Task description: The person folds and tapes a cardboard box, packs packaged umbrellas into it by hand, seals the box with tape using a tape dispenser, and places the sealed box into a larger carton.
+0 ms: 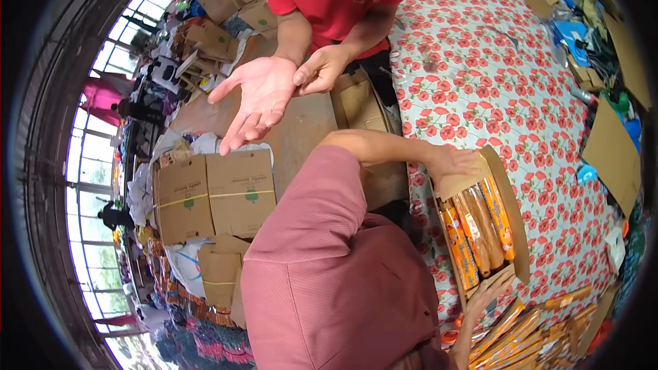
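Note:
An uncovered, narrow cardboard box [521, 247] rests on the flower-patterned table cover. Inside lie several long packs in orange and clear wrapping [483, 226], with brown contents showing in the middle ones. My left hand [452, 161] holds the box's upper end, its fingers along the end flap. At the lower end, my right hand [490, 293] grips the cardboard, fingers over the edge. Beside it lies a spread of similar orange packs [507, 339]. Opposite, a person in a red shirt [336, 0] holds one palm [264, 96] open and touches it with the other hand.
The table cover [473, 75] has red flowers on white. Flattened cardboard [613, 157] and plastic bags lie along its far side. Closed cartons [240, 188] are stacked behind me on the left. Another opened carton [360, 103] stands beside the table, near the red-shirted person.

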Action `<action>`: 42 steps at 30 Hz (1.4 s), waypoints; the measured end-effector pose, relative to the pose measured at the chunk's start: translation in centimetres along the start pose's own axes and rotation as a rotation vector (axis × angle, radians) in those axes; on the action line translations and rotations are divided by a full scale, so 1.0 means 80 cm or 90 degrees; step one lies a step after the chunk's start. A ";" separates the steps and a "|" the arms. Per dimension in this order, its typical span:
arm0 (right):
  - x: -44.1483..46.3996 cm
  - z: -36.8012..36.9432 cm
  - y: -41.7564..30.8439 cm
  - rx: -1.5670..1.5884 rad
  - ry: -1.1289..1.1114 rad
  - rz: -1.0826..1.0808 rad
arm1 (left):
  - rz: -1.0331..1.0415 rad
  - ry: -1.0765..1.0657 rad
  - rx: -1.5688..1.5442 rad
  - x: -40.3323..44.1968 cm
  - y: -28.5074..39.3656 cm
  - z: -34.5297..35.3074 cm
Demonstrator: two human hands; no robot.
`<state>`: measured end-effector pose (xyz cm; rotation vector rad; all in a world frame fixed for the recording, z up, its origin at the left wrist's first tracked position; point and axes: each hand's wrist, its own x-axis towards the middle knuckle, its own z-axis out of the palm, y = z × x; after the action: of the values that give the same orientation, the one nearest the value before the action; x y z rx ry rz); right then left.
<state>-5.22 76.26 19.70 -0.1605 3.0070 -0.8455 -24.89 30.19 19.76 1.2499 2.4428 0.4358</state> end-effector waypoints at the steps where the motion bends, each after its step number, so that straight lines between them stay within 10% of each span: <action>1: 0.000 0.002 0.000 0.002 0.011 -0.014 | -0.019 -0.043 -0.015 0.005 0.007 -0.009; 26: 0.029 0.020 -0.009 -0.297 -0.021 -0.123 | -0.071 -0.135 0.027 0.037 0.045 -0.027; 32: 0.028 -0.001 -0.024 -0.288 -0.160 -0.059 | -0.041 0.129 0.221 0.044 0.029 0.039; 42: -0.003 -0.087 -0.074 0.100 -0.509 0.047 | -0.173 -0.306 -0.194 0.011 0.081 -0.017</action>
<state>-4.71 74.91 28.73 -0.2972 2.1832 -0.7644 -21.39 34.42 23.60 0.7731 2.0052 0.3627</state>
